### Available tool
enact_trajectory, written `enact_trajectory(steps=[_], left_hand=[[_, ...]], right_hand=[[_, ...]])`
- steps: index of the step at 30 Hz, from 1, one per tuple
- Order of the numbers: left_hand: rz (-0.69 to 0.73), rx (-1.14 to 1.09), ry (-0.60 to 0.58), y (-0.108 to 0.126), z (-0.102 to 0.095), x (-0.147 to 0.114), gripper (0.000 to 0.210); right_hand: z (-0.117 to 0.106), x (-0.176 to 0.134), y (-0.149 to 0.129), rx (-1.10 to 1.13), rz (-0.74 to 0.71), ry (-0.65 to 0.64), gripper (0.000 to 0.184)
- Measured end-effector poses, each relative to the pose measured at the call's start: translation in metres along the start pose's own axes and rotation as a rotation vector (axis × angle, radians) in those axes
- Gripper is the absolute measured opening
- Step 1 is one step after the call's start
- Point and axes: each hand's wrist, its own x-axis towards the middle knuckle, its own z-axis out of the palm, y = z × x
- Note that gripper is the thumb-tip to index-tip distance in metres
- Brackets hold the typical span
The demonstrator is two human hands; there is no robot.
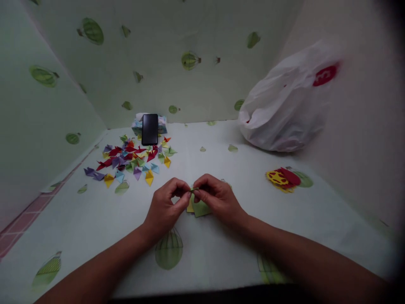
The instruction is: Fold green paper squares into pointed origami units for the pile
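Note:
My left hand (167, 204) and my right hand (220, 198) meet near the middle of the table. Between their thumbs and fingertips they pinch a small piece of folded green paper (194, 190), seen nearly edge-on and mostly covered by the fingers. Just beneath it, flat on the table, lie green paper squares (201, 209) with a yellow paper (190, 207) showing at their left. Beyond my left hand spreads a pile of folded paper cranes (129, 158) in red, purple, yellow, blue, green and orange.
Behind the cranes, a black phone (149, 129) leans against a tissue pack (162, 124). A large white plastic bag (284, 105) stands at the back right. Red and yellow cut-out pieces (281, 178) lie to the right. Balloon-patterned cloth (95, 236) covers the table.

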Motion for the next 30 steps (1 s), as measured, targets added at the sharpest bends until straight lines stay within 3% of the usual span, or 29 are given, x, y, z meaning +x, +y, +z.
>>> enact_trajectory(steps=[9, 14, 20, 30], left_hand=[[0.009, -0.032, 0.042, 0.0026, -0.0026, -0.0012, 0.005], [0.023, -0.099, 0.001, 0.0017, -0.0032, -0.0004, 0.007], [0.126, 0.005, 0.048, 0.0034, -0.0049, 0.0002, 0.003], [0.168, 0.004, 0.064, 0.0054, -0.0029, -0.0027, 0.009]], right_hand=[[-0.0016, 0.0002, -0.0004, 0.071, 0.036, 0.042, 0.01], [-0.0025, 0.0005, 0.0035, 0.089, -0.022, 0.039, 0.01], [-0.0021, 0.0008, 0.0039, 0.071, -0.051, 0.03, 0.011], [0.0001, -0.0013, 0.0036, 0.152, -0.028, 0.042, 0.01]])
